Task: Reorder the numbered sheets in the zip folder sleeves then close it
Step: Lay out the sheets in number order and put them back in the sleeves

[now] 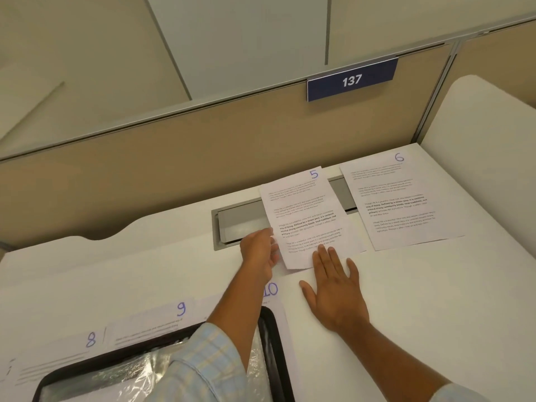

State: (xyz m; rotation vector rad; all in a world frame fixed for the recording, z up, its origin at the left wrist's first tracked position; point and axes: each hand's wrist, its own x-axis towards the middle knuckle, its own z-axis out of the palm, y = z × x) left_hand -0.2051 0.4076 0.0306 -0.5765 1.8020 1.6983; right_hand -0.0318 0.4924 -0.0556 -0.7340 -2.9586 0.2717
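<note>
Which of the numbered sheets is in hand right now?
The sheet marked 5: the left hand pinches its lower left edge. By contrast, sheet 6, sheet 8, sheet 9 and sheet 10 lie flat, with no fingers gripping them.

The left sleeve (203, 364), at 6 o'clock, is soft light-blue cloth crossed by pale cream checks. It is creased, with a stitched cuff seam, and ends short of the wrist. The right sleeve (456, 394), at 5 o'clock, shows only a sliver of the same pale blue. The left hand (259, 250) and right hand (333, 288) — both bare.
</note>
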